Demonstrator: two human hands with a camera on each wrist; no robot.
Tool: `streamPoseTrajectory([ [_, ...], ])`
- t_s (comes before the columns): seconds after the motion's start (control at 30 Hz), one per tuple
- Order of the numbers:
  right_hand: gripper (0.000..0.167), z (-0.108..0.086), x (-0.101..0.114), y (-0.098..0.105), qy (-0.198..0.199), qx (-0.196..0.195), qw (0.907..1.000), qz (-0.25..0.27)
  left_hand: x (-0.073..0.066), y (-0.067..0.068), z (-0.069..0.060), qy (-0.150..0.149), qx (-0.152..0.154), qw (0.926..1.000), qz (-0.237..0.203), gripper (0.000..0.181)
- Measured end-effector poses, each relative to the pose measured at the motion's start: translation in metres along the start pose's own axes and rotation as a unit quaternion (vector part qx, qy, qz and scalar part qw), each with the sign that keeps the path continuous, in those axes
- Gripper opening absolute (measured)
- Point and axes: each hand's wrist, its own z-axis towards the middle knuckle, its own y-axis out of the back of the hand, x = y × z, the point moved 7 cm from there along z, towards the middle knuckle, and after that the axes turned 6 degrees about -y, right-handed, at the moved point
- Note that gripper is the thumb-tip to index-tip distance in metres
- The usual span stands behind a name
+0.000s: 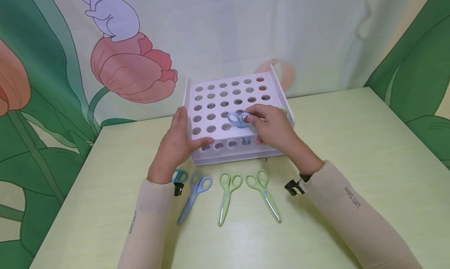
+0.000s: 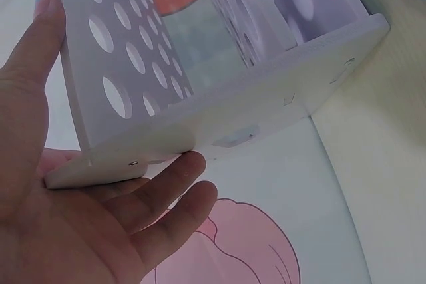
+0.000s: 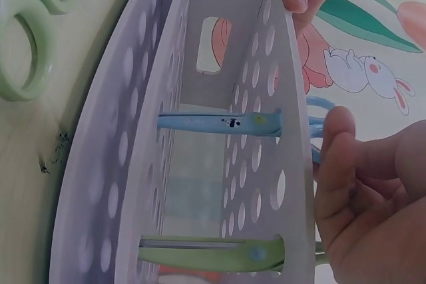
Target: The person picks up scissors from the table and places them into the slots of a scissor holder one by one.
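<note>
A white rack [image 1: 218, 134] with rows of round holes stands near the back of the table. My left hand [image 1: 172, 146] holds its left side, thumb over the front edge and fingers along the outer wall. Blue-handled scissors [image 1: 240, 122] sit in a front-row hole, and my right hand [image 1: 275, 126] pinches one of their handle loops. In the right wrist view, their blue blade cover [image 3: 213, 123] passes through the upper board and its tip reaches the lower board. Green scissors [image 3: 213, 255] stand beside them in the rack, handles mostly hidden by the right hand.
On the table in front of the rack lie blue-purple scissors [image 1: 195, 192], two green scissors [image 1: 226, 196] and, partly behind the left wrist, teal scissors [image 1: 181, 176]. A printed cloth [image 1: 225, 34] hangs right behind the rack.
</note>
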Motion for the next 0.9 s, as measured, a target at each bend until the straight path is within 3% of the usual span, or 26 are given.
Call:
streamPoseTrajectory([
  [0.3, 0.027, -0.003, 0.002, 0.002, -0.014, 0.019, 0.9995, -0.021, 0.001, 0.0, 0.0, 0.003, 0.004, 1.0, 0.002, 0.122],
  [0.7, 0.048, -0.02, -0.002, 0.007, -0.065, 0.076, 0.9872, -0.124, -0.004, -0.003, 0.0, -0.018, -0.001, 0.9997, -0.014, 0.117],
  [0.9, 0.048, -0.036, -0.005, 0.01, -0.044, 0.097, 0.9883, -0.109, -0.002, -0.001, -0.001, -0.009, -0.001, 1.0, -0.001, 0.118],
])
